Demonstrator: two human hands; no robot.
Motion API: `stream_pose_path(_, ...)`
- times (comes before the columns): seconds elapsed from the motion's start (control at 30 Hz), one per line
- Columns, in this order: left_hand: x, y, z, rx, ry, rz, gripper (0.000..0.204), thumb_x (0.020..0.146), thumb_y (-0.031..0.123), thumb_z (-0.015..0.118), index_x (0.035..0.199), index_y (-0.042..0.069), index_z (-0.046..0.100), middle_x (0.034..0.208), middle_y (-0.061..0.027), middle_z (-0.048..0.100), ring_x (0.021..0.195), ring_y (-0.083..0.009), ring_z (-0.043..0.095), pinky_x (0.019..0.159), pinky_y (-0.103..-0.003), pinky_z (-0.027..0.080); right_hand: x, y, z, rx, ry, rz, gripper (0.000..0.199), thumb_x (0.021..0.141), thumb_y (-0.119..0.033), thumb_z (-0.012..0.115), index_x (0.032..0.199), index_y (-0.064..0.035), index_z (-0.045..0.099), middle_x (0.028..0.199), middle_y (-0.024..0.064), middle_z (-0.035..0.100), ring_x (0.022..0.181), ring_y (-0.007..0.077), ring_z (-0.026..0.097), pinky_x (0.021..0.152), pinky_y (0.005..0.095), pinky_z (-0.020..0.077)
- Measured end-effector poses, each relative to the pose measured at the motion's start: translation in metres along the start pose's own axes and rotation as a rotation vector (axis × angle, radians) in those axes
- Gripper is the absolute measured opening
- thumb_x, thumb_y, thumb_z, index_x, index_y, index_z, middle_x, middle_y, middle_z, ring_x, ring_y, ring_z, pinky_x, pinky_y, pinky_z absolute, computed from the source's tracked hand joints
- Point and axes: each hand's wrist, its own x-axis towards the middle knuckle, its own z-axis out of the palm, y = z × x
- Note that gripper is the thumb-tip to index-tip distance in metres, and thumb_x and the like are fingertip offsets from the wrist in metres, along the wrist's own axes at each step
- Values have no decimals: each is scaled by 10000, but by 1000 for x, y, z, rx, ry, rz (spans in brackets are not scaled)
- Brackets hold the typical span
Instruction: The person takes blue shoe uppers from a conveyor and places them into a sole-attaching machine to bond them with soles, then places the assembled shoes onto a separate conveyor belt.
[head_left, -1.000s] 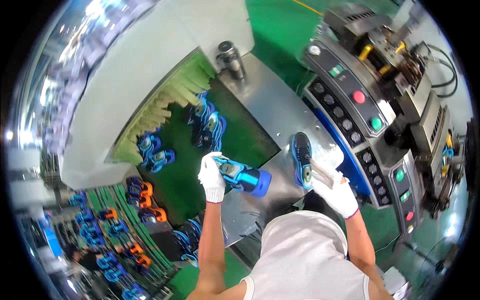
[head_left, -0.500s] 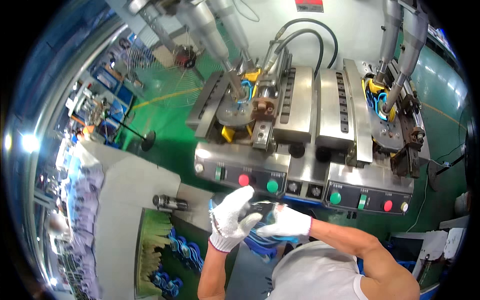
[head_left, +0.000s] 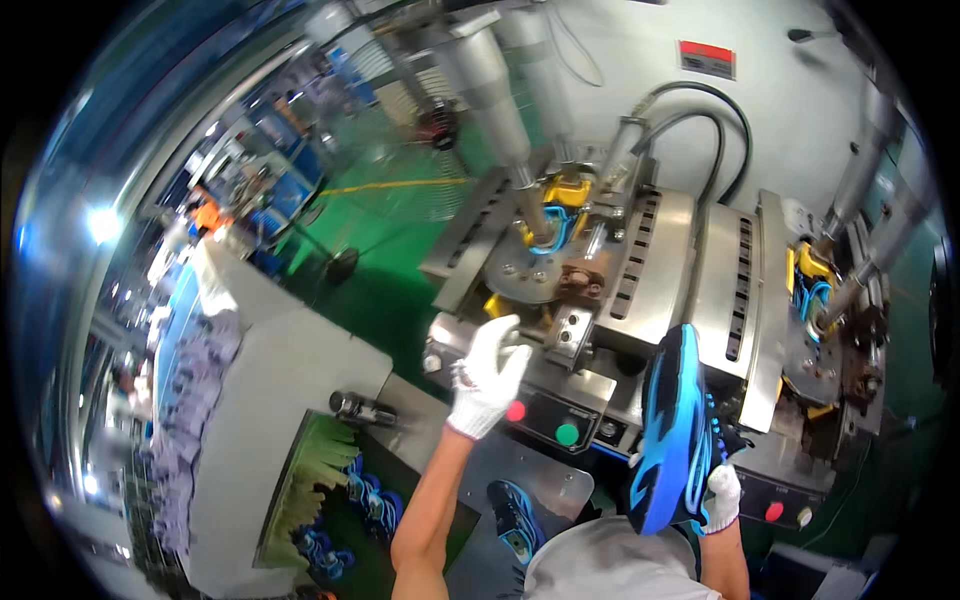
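Note:
My right hand [head_left: 722, 498], in a white knit glove, grips a blue and black sports shoe [head_left: 668, 430] at the right. The shoe stands nearly upright with its sole facing left, and it hides part of the machine front. My left hand [head_left: 488, 378], gloved too, is raised before the left control panel [head_left: 545, 408]. Its thumb and fingers are apart and hold nothing. Below it, another blue and black shoe [head_left: 517, 525] lies on a grey metal plate [head_left: 465, 500].
Ahead is a two-station press with steel blocks [head_left: 650, 255]; a blue-laced shoe [head_left: 548, 232] sits under the left rams. Several blue shoes [head_left: 375, 495] lie on a green-lined surface at the left. A dark cylinder [head_left: 362, 408] rests beside the grey table [head_left: 300, 370]. A fan [head_left: 400, 130] stands behind.
My hands, close together before, are now apart. My right hand has moved right with a shoe upright in it; my left hand has risen toward the panel. The whole view has shifted.

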Motion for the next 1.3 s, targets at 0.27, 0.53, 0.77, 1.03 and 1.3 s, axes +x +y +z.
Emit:
stream_pose_path(0.27, -14, -19, 11, -34, -82, 48, 445, 980, 165, 695, 1378, 18, 560, 1298, -158, 593, 1140, -245, 653, 951, -357, 568, -9, 35, -28, -128, 167, -208, 793, 959, -480, 623, 1563, -27, 379, 1430, 280, 545, 1219, 449, 620, 1046, 520, 534)
stream_pose_path(0.53, -24, -27, -23, 24, 16, -2, 411, 975, 76, 673, 1372, 16, 586, 1306, -162, 641, 1153, -254, 653, 988, -368, 543, 5, 36, -17, -58, 381, -94, 236, 928, -137, 666, 1088, 36, 683, 1002, 112, 733, 890, 212, 719, 817, 354, 595)
stream_pose_path(0.77, 74, -52, 32, 320, -185, 335, 452, 1016, 103, 576, 1467, 114, 558, 1508, -195, 517, 1368, -374, 524, 1151, -430, 414, 8, 20, -27, -96, 456, -70, 338, 870, -60, 700, 1187, 51, 660, 976, 84, 726, 826, 186, 707, 746, 346, 596)
stream_pose_path(1.03, 181, -128, 131, 228, -376, 125, 617, 990, 173, 596, 1585, 196, 433, 1558, -309, 417, 1406, -533, 406, 1178, -540, 354, -19, 8, -28, -135, 447, -52, 722, 783, -1, 726, 1460, 34, 478, 1288, 162, 667, 1126, 284, 680, 999, 433, 570)
stream_pose_path(1.3, 248, -137, 184, 566, -223, 44, 465, 891, 246, 744, 1318, 155, 584, 1260, -262, 572, 1123, -482, 622, 967, -570, 493, -17, -1, -20, -125, 625, -131, 799, 783, -23, 737, 1510, 59, 416, 1257, 181, 670, 1045, 279, 707, 923, 434, 607)
